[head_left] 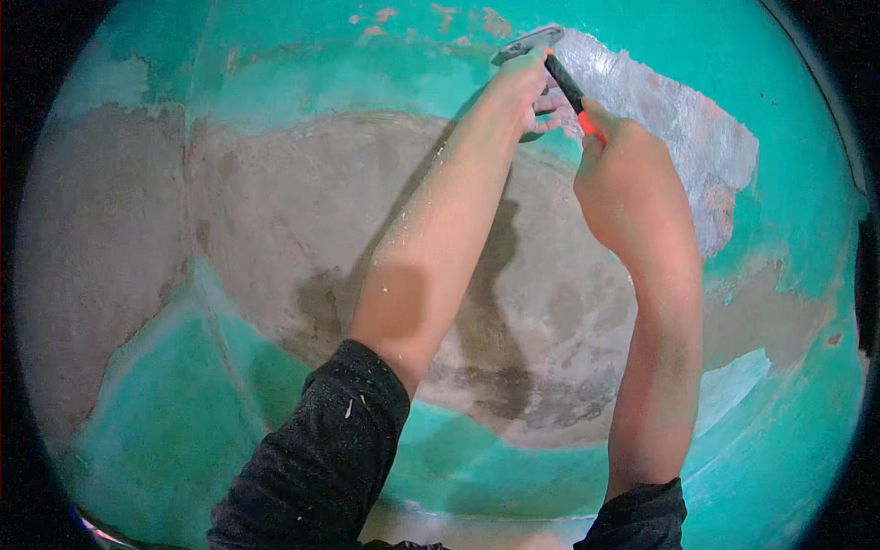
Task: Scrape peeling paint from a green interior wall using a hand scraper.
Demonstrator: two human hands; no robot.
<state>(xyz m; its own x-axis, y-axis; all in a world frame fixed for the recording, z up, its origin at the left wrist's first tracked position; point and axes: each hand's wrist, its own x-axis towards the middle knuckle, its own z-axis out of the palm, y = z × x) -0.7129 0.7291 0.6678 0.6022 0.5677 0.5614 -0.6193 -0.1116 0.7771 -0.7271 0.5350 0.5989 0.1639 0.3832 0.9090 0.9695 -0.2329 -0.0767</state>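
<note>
A scraper with a flat metal blade and a black and orange handle is pressed against a teal painted wall. My right hand is closed around its handle. My left hand rests on the blade end, fingers pushing it onto the wall. Right of the blade lies a scraped whitish patch where the paint is gone. Both forearms reach up from the lower edge, with dark sleeves pushed above the elbows.
A large bare grey plaster area spreads across the middle and left of the wall, with a darker damp-looking stain below my arms. Teal paint remains along the bottom and right.
</note>
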